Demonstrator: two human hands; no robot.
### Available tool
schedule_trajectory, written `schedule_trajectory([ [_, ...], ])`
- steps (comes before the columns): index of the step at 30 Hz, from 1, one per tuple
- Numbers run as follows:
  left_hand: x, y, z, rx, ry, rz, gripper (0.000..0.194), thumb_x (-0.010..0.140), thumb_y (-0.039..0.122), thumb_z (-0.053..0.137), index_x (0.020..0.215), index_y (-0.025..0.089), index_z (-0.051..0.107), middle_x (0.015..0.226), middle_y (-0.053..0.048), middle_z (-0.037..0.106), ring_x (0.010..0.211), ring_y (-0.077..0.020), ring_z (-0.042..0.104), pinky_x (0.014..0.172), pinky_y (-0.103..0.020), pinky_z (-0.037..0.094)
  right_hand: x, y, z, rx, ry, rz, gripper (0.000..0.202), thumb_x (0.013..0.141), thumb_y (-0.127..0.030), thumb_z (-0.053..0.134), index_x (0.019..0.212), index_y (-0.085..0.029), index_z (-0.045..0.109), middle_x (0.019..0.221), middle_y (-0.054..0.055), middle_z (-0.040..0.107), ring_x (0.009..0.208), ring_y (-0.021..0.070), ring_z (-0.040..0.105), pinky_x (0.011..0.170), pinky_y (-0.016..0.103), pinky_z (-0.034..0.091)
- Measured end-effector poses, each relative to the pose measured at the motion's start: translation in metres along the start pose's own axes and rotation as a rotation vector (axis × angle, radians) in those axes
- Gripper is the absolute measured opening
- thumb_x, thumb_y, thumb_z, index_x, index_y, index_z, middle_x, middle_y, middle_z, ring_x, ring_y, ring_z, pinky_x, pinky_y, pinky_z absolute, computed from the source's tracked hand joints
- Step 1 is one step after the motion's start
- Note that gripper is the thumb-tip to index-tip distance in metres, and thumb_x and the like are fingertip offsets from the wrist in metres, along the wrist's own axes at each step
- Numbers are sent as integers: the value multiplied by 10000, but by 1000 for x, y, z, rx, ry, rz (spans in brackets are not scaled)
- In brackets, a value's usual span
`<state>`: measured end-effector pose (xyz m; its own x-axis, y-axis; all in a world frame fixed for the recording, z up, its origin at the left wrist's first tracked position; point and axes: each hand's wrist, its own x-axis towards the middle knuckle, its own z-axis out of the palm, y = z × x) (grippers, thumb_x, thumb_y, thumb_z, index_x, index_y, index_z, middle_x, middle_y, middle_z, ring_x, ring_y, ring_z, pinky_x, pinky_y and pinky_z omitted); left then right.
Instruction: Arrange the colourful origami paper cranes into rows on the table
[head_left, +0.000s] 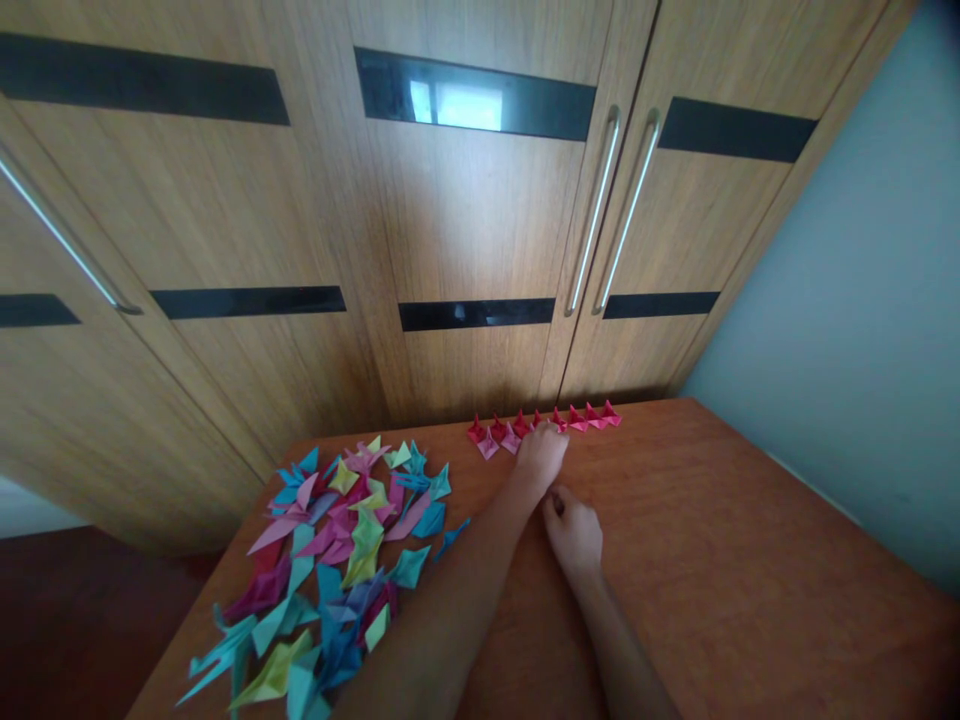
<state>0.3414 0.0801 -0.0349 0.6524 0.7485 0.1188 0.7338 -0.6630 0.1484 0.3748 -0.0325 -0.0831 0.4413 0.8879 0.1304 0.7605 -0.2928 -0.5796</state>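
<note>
My left hand (543, 452) reaches to the back of the table, its fingers pressed together at a row of small folded paper pieces. What it grips, if anything, is hidden. Red pieces (576, 418) stand along the table's back edge, and two pink ones (488, 444) sit in front of them at the left end. Just below and to the right, my right hand (574, 530) rests near the tabletop with curled fingers; no object shows in it. A loose pile of folded paper in blue, pink, yellow and green (366, 540) covers the left side.
The brown wooden table (697, 540) stands against a wooden wardrobe (465, 210) with black strips and metal handles (628, 210). A pale wall (847, 330) borders the table on the right. The table's left edge drops to a dark floor (82, 610).
</note>
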Motion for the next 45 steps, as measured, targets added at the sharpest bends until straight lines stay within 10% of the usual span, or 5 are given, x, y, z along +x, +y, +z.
schedule_trajectory([
  [7, -42, -11, -35, -28, 76, 3, 177, 870, 172, 503, 985, 178, 637, 984, -98, 651, 943, -219, 596, 806, -333, 497, -1, -3, -2, 34, -12, 10, 230, 862, -293, 437, 876, -275, 666, 749, 26, 693, 645, 172, 602, 515, 240, 285],
  [17, -201, -76, -96, -59, 89, -57, 173, 842, 211, 527, 964, 228, 649, 953, -56, 654, 941, -222, 604, 837, -346, 481, -19, -22, 3, 303, -225, -272, 242, 849, -305, 438, 842, -227, 667, 705, 11, 674, 629, 157, 598, 596, 239, 393],
  [28, -341, -117, -66, 96, 305, -214, 333, 822, 422, 566, 1130, 304, 611, 1154, -34, 624, 1025, -242, 605, 875, -388, 522, -40, -43, 5, 310, -373, -468, 204, 836, -263, 471, 887, -241, 668, 739, -4, 665, 630, 130, 560, 611, 220, 399],
  [45, -318, -104, -32, -23, 323, -165, 307, 815, 283, 598, 1122, 273, 605, 1132, -52, 627, 1012, -237, 602, 859, -403, 526, -43, -44, 8, 295, -359, -539, 171, 805, -212, 504, 898, -248, 643, 774, -6, 629, 666, 130, 540, 645, 233, 405],
])
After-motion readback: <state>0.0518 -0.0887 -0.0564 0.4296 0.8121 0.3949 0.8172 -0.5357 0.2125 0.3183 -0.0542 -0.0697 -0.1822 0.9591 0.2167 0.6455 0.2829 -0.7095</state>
